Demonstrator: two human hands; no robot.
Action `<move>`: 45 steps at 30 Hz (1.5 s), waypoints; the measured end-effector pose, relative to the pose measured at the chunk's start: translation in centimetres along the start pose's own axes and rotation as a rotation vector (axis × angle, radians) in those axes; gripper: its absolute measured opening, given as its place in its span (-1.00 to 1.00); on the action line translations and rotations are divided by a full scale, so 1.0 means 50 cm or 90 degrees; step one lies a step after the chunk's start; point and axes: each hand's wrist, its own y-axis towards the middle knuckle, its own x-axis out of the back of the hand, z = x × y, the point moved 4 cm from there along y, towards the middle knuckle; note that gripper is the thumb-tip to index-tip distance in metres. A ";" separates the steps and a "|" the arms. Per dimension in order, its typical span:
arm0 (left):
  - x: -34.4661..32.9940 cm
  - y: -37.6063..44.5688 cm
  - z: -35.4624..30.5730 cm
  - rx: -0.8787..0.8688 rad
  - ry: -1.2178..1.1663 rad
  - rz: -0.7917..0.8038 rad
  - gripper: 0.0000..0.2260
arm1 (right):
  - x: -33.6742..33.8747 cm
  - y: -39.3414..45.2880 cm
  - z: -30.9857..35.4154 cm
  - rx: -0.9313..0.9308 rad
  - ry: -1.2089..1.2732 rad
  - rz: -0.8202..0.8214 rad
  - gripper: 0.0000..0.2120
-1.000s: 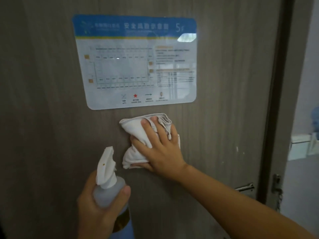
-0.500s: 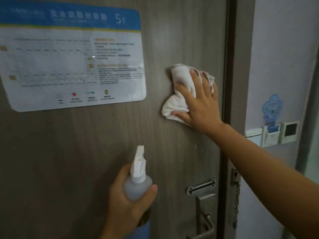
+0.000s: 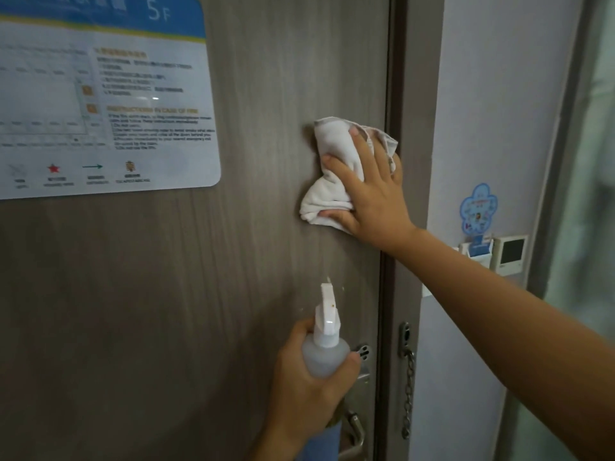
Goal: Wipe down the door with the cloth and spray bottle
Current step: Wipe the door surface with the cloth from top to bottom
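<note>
Cloth (image 3: 336,168), white and bunched, is lying against the grey door (image 3: 266,78) near its latch edge. Right hand (image 3: 372,191) is pressing it flat, fingers spread and pointing toward 11 o'clock. Left hand (image 3: 306,377), at 6 o'clock from the cloth, is gripping the spray bottle (image 3: 327,341), nozzle up. Unwiped panel probably lies toward 9 o'clock, below the evacuation notice (image 3: 109,104); right hand is nearer.

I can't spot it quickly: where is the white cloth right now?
In the head view the white cloth is pressed flat against the door under the right hand, near the door's right edge, right of the evacuation notice and above the spray bottle.
</note>
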 end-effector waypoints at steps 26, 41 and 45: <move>0.027 -0.043 0.061 0.012 0.010 -0.118 -0.41 | -0.020 -0.004 0.026 -0.047 0.049 -0.096 -0.24; 0.154 -0.077 0.015 -0.034 0.058 -0.188 -0.51 | -0.147 -0.441 0.199 -0.204 0.037 0.022 -0.20; 0.161 -0.078 0.012 -0.035 0.049 -0.169 -0.44 | -0.146 -0.419 0.174 -0.165 0.048 0.055 -0.24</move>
